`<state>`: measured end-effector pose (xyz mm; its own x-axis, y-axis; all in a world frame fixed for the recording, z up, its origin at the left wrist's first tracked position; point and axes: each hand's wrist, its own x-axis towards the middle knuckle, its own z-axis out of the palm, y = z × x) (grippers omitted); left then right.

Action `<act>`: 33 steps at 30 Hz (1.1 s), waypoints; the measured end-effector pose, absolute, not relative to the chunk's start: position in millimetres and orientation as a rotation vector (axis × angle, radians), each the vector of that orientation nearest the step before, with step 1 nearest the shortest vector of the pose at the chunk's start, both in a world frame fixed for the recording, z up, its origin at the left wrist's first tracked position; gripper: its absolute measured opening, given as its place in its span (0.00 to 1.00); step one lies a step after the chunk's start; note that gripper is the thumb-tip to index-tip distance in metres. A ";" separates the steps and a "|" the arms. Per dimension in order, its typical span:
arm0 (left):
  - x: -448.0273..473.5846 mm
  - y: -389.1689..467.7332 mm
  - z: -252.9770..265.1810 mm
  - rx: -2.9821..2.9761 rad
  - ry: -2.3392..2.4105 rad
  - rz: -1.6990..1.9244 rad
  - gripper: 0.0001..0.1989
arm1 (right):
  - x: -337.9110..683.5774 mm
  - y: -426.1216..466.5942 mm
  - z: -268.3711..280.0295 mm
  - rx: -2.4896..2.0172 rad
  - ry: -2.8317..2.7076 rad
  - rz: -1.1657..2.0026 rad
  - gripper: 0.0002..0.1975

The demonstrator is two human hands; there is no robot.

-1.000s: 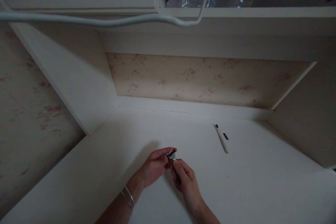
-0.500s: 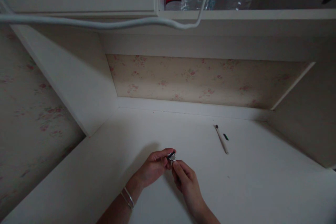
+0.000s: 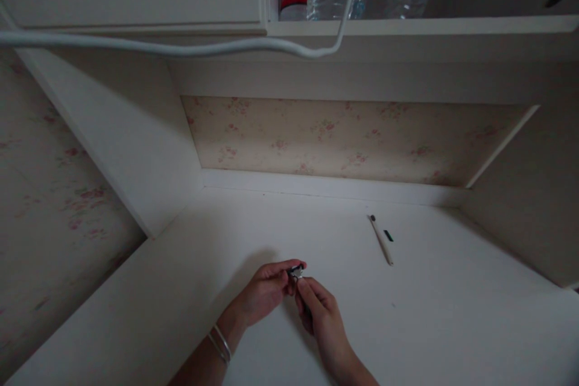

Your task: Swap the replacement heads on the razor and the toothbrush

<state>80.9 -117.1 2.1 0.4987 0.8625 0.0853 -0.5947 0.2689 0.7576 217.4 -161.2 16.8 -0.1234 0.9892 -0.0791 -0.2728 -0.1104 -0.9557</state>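
Both hands, left hand (image 3: pixel 265 289) and right hand (image 3: pixel 319 313), pinch a small dark clip (image 3: pixel 296 269), its long axis tilted up-right above the tabletop (image 3: pixel 407 325).

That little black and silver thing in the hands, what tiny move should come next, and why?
Probably keep pinching and ease the two ends apart or together. Both hands, left hand and right hand, meet on the small black and silver thing just above the white desk; what it is stays too small to tell.

A small dark clip (image 3: pixel 296 269) is pinched between fingertips of left hand (image 3: pixel 265 289) and right hand (image 3: pixel 319 313); a pen (image 3: pixel 381 240) is seen well beyond the fingers.
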 end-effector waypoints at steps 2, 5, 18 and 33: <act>81.0 -117.1 1.9 0.818 0.368 1.024 0.13 | 217.1 -161.4 14.4 -1.018 -1.065 1.438 0.20; 80.9 -116.8 1.3 0.802 0.362 1.036 0.14 | 217.4 -161.7 10.9 -1.023 -1.109 1.390 0.19; 82.2 -117.7 4.0 0.756 0.358 1.018 0.15 | 217.8 -160.5 20.2 -0.988 -1.026 1.492 0.20; 81.4 -117.2 0.4 0.707 0.332 1.052 0.13 | 216.5 -163.8 17.5 -0.980 -0.969 1.514 0.20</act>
